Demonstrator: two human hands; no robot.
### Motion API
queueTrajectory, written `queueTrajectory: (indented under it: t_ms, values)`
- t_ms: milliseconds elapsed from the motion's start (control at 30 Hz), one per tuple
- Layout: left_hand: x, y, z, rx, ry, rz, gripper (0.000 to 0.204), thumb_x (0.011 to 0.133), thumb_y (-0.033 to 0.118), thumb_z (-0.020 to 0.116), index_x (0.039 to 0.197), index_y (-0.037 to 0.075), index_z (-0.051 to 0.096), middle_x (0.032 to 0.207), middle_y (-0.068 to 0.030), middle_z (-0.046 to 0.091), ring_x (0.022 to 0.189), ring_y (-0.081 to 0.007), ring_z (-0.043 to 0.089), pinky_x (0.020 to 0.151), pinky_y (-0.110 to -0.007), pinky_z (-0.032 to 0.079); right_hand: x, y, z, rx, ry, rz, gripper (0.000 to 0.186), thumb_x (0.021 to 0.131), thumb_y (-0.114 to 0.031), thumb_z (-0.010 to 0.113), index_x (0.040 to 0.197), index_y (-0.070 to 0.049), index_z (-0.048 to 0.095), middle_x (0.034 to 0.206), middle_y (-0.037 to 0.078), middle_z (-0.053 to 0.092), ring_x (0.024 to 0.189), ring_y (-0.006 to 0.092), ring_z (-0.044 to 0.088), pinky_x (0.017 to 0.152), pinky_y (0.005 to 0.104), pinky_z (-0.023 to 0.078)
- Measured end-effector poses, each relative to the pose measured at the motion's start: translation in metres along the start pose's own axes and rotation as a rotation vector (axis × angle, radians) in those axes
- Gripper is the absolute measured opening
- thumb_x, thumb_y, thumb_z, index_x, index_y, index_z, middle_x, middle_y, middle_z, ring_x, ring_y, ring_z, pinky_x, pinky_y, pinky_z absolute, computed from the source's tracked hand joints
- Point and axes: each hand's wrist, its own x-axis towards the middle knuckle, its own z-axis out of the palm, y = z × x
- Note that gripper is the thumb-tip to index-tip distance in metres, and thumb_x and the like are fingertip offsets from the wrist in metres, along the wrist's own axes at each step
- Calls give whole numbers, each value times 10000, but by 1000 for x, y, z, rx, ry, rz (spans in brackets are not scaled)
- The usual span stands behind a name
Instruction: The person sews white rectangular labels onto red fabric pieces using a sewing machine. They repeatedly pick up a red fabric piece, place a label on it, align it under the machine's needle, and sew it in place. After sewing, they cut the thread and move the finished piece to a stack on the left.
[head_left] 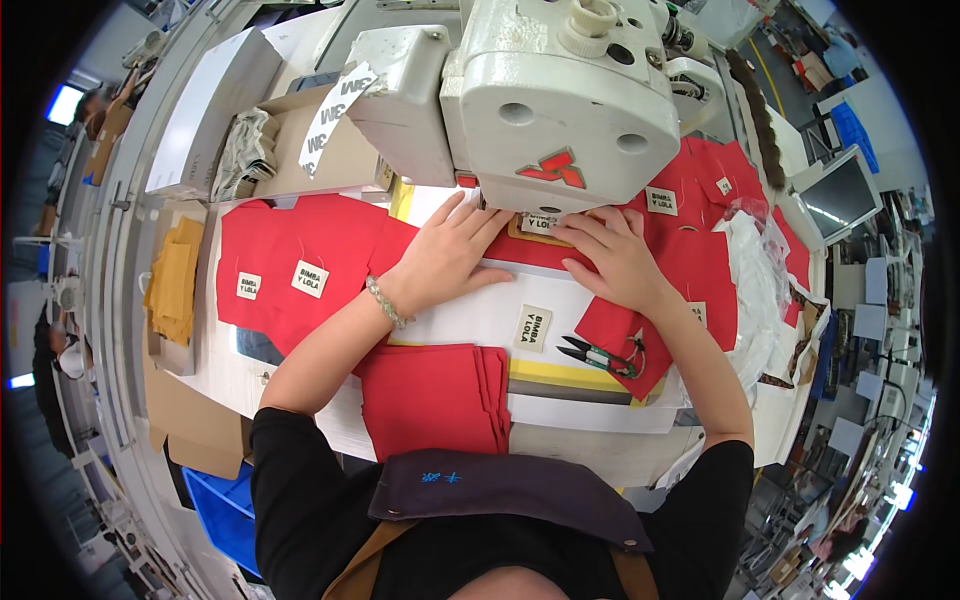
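My left hand [447, 252] lies flat, fingers spread, on a red fabric piece [530, 250] under the head of a white sewing machine [555, 100]. My right hand [612, 255] presses the same piece from the right, its fingers beside a small cream label [540, 224] at the needle. Neither hand grips anything. A bead bracelet [388, 302] circles my left wrist. The needle itself is hidden by the machine head.
Red fabric pieces with cream labels [300, 270] lie at left, more [700, 200] at right. A folded red stack [435, 395] sits near me. Thread snips [598, 356] and a loose label [533, 327] lie on white paper. Mustard cloth [175, 280] rests far left.
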Motion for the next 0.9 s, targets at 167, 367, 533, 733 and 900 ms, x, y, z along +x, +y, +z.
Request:
queueTrajectory:
  t_ms: [167, 367, 533, 733, 900]
  values:
    - [3, 2, 7, 30, -7, -37, 795, 849, 532, 624, 1376, -38, 452, 1382, -175, 496, 1279, -319, 455, 1137, -466, 291, 14, -14, 8, 72, -1, 49, 398, 803, -272, 693, 1170, -130, 634, 1177, 33, 598, 1156, 223, 477, 938, 406, 317]
    - [5, 14, 11, 116, 50, -88, 800, 852, 567, 597, 1352, -48, 484, 1373, -187, 498, 1306, -357, 425, 1136, -472, 292, 21, -25, 22, 160, 28, 100, 436, 786, -261, 695, 1191, -118, 619, 1157, 48, 589, 1170, 221, 476, 924, 403, 313]
    - [6, 14, 10, 123, 33, -96, 802, 857, 577, 578, 1329, -67, 501, 1356, -205, 503, 1310, -369, 419, 1138, -470, 289, 11, -15, 8, 117, -3, 3, 412, 807, -194, 661, 1207, -105, 621, 1208, 33, 606, 1161, 202, 510, 924, 400, 323]
    - [6, 14, 15, 143, 52, -83, 803, 861, 582, 563, 1280, -102, 526, 1338, -215, 510, 1304, -370, 424, 1146, -464, 274, 3, -5, 7, -19, 12, -56, 417, 799, -147, 639, 1214, -100, 627, 1243, 36, 619, 1149, 185, 544, 923, 400, 342]
    - [6, 16, 17, 172, 54, -72, 799, 864, 576, 551, 1264, -115, 534, 1332, -232, 504, 1300, -369, 427, 1144, -459, 270, 5, -4, 7, 13, -15, -37, 457, 784, -140, 633, 1240, -103, 611, 1247, 38, 612, 1146, 187, 542, 943, 407, 340]
